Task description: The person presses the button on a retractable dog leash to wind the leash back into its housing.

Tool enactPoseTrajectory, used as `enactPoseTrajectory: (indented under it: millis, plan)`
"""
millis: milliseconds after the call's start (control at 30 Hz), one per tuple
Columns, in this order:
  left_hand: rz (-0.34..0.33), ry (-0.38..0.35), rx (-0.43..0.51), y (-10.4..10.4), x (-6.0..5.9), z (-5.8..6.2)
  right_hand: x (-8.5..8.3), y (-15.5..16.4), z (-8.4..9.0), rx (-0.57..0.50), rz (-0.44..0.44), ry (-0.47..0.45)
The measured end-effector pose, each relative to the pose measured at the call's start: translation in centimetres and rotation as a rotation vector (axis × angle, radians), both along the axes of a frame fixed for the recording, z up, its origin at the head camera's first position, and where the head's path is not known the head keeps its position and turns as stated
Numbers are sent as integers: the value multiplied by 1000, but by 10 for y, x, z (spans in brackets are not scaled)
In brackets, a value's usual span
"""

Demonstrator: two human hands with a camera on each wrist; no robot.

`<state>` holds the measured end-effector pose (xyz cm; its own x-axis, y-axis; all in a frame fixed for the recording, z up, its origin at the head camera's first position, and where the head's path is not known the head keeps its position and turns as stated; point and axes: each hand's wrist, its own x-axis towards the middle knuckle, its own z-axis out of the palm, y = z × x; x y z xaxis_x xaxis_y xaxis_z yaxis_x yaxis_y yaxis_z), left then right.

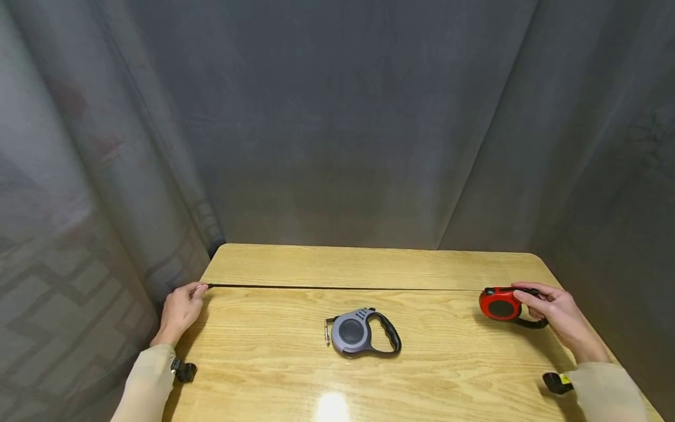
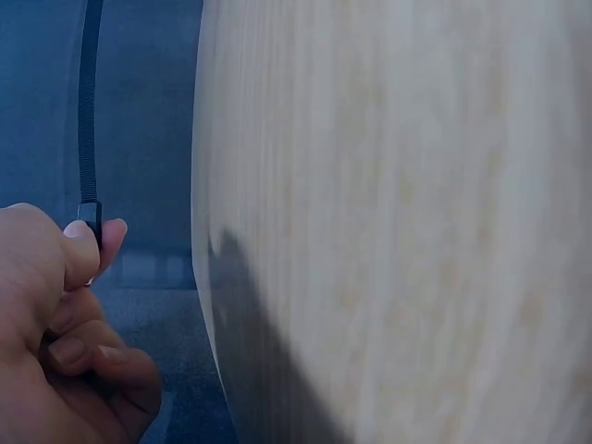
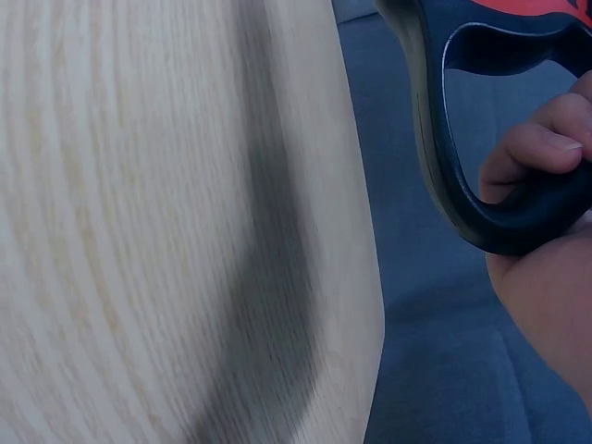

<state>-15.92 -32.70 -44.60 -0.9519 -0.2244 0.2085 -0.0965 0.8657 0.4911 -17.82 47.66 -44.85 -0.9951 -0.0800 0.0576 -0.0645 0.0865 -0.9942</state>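
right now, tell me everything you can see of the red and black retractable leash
The red and black plastic-looking leash has a rounded case with a dark round centre and a black loop handle, gripped by the right hand above the pale wood-grain table. Its dark strap runs out nearly straight to the left hand, which pinches the end.

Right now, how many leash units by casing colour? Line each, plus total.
Red: 1, the red leash, handle gripped by the right hand, its black strap drawn out to the left hand
Gray: 1, the gray leash, lying on the table
Total: 2
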Motion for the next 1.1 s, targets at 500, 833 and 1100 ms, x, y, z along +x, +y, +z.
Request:
enactPoseTrajectory:
  millis: [500, 833, 1100]
  plan:
    - [-14, -1, -6, -5, 3, -4, -1, -1, 8, 343, -39, -29]
    - [-17, 1, 5, -1, 3, -2, 0, -5, 7, 241, -8, 18]
    - [-9, -4, 0, 0, 2, -2, 1, -5, 6, 259, -18, 14]
